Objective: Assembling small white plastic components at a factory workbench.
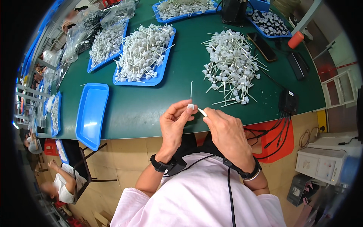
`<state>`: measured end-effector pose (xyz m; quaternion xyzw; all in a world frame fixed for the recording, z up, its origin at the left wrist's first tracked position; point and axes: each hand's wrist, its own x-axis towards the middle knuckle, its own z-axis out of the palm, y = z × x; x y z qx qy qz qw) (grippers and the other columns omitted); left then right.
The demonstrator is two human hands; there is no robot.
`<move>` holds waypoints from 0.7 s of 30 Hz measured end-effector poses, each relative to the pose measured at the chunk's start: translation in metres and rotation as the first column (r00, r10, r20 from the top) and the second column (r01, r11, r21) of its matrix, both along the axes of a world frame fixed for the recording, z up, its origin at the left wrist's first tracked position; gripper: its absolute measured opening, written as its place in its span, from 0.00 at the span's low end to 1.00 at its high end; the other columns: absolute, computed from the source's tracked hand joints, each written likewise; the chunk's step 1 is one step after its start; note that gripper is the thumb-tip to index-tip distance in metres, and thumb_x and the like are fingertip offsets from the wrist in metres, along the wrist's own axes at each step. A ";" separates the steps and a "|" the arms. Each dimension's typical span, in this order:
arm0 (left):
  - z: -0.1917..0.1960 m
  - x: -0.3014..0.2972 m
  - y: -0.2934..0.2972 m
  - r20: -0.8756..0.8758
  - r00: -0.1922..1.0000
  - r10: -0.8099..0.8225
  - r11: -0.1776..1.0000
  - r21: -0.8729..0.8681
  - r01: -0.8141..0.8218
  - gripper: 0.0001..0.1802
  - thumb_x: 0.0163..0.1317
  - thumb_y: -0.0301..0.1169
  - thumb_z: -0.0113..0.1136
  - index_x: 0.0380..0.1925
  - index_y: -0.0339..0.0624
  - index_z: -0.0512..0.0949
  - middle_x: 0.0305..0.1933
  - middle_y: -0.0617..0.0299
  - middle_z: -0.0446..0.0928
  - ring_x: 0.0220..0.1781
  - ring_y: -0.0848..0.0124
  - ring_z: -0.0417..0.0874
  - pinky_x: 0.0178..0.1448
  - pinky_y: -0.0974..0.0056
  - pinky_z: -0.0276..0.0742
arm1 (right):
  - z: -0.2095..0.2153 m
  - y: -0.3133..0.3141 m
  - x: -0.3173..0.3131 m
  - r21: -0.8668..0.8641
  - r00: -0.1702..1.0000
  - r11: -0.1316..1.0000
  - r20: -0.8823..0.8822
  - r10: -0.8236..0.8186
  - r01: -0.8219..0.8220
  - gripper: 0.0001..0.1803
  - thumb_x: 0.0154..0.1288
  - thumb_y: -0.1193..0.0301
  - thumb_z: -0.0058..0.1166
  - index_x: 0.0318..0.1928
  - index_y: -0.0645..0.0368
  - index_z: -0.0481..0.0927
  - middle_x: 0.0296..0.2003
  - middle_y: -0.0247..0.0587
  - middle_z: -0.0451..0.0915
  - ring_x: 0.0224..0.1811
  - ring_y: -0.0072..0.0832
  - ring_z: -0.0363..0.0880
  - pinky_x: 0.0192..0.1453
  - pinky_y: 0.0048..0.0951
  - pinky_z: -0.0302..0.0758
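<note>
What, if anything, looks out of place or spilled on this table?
Perhaps the loose heap of white-headed, thin-stemmed parts: it lies directly on the green tabletop, right of centre, while similar parts fill a shallow blue tray further left. It could be deliberate; nothing looks clearly damaged.

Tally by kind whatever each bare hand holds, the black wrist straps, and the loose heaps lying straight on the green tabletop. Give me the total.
Small white-headed piece with a thin pale stem, in the left hand: 1
Slim white rod, in the right hand: 1
Black wrist straps: 2
Loose heap of white-headed stemmed pieces: 1
Total: 5
</note>
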<state>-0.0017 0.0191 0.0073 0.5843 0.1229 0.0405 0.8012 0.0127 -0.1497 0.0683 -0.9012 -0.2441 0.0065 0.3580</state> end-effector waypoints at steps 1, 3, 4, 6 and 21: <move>0.005 0.001 -0.002 -0.017 1.000 0.008 1.000 0.004 -0.008 0.14 0.67 0.25 0.64 0.51 0.34 0.81 0.46 0.53 0.86 0.47 0.70 0.87 0.48 0.69 0.83 | -0.003 0.001 0.001 0.006 0.999 1.000 0.032 -0.001 0.000 0.06 0.72 0.72 0.52 0.41 0.63 0.74 0.29 0.50 0.79 0.28 0.49 0.80 0.30 0.46 0.74; 0.006 0.001 -0.003 -0.030 1.000 0.009 1.000 0.012 -0.009 0.15 0.67 0.26 0.64 0.53 0.34 0.80 0.46 0.53 0.86 0.47 0.69 0.87 0.47 0.69 0.83 | -0.008 0.003 0.002 0.017 0.998 1.000 0.059 -0.004 0.003 0.06 0.72 0.72 0.52 0.41 0.63 0.74 0.28 0.50 0.80 0.27 0.48 0.81 0.29 0.46 0.75; 0.003 0.001 -0.003 -0.026 1.000 0.003 1.000 0.016 -0.002 0.16 0.67 0.26 0.64 0.53 0.33 0.80 0.46 0.53 0.86 0.47 0.69 0.88 0.46 0.69 0.84 | -0.008 0.005 0.001 0.023 0.998 1.000 0.055 -0.007 0.006 0.06 0.72 0.72 0.52 0.41 0.63 0.74 0.28 0.49 0.80 0.27 0.48 0.81 0.28 0.46 0.75; 0.000 0.000 -0.003 -0.021 1.000 -0.005 1.000 0.013 0.006 0.16 0.66 0.26 0.65 0.53 0.33 0.81 0.46 0.53 0.86 0.47 0.69 0.88 0.45 0.69 0.84 | -0.011 0.008 0.000 0.032 0.998 0.999 0.054 -0.015 0.014 0.06 0.72 0.72 0.52 0.42 0.62 0.74 0.28 0.49 0.80 0.27 0.49 0.81 0.28 0.46 0.75; 0.002 -0.005 -0.008 0.011 0.999 0.034 0.998 0.050 -0.034 0.15 0.64 0.24 0.67 0.50 0.31 0.82 0.43 0.55 0.86 0.42 0.73 0.87 0.44 0.71 0.82 | -0.017 0.012 0.003 0.025 0.996 0.999 0.080 -0.032 0.030 0.05 0.71 0.73 0.52 0.41 0.63 0.74 0.28 0.51 0.81 0.27 0.50 0.82 0.29 0.46 0.76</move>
